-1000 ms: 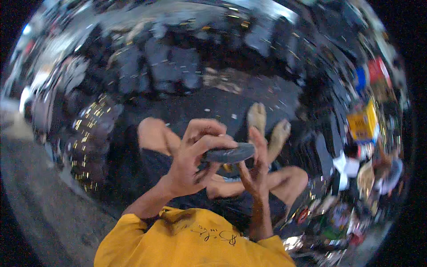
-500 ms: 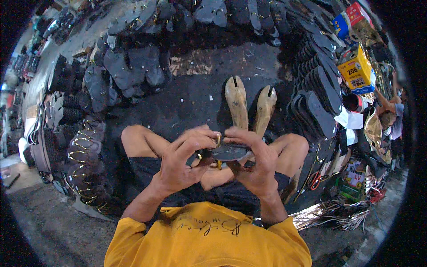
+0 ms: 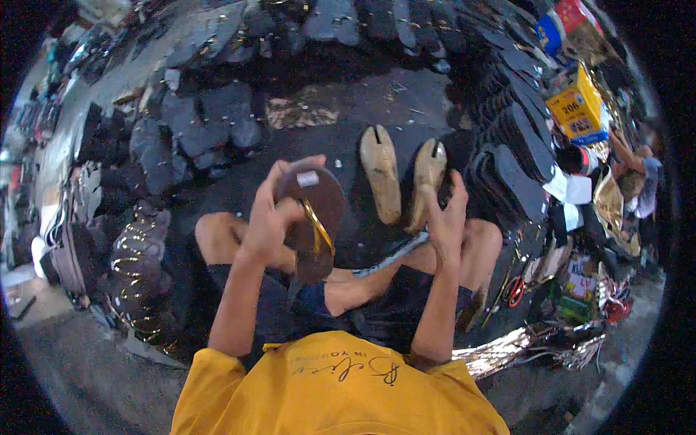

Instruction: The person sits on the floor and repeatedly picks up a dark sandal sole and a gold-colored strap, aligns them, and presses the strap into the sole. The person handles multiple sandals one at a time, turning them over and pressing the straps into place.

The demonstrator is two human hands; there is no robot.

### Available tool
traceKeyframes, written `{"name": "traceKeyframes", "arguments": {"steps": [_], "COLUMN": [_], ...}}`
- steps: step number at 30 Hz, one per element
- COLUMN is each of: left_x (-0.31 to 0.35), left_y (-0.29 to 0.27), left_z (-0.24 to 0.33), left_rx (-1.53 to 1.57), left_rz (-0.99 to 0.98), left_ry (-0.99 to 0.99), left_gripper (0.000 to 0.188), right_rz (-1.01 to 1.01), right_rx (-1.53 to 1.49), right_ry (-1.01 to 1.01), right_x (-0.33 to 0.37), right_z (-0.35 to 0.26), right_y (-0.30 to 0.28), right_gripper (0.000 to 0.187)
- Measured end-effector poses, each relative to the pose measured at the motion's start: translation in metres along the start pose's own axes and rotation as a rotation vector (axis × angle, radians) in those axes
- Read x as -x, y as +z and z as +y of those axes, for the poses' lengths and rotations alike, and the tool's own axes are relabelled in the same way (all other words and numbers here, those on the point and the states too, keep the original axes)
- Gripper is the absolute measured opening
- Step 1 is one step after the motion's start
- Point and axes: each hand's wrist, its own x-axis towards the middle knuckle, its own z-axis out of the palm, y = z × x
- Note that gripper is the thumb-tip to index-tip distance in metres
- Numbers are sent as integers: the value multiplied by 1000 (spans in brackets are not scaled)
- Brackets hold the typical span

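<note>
Gripping a brown flat sandal sole with gold strap (image 3: 313, 217), the left hand (image 3: 270, 221) holds it above dark ground (image 3: 406, 109); right hand (image 3: 444, 217) open beside it, black soles (image 3: 203, 123) stacked beyond.

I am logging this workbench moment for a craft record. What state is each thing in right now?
Brown sandal: held up in the left hand, insole facing the camera, gold strap attached.
Right hand: fingers spread, resting by the right knee; whether it grips anything is unclear.
Wooden shoe lasts: two, lying side by side on the dark floor.
Red scissors: lying on the floor, closed.
Black soles: stacked in rows.
</note>
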Motion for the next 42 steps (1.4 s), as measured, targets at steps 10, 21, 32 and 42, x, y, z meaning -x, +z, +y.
{"name": "traceKeyframes", "arguments": {"steps": [10,21,32,42], "left_x": [-10,5,11,33], "left_y": [-53,-50,-10,-12], "left_z": [-28,4,-4,-48], "left_rx": [898,491,723,871], "left_rz": [434,426,429,484], "left_ry": [197,442,96,-196], "left_gripper": [45,39,47,54], "right_rz": [-422,-630,-235,-399], "right_rx": [-997,-679,-497,-615], "right_ry": [310,69,-546,-529], "right_x": [41,111,136,118], "right_z": [-23,-83,-84,-59], "right_y": [-38,-27,36,43], "right_gripper": [85,55,56,54]}}
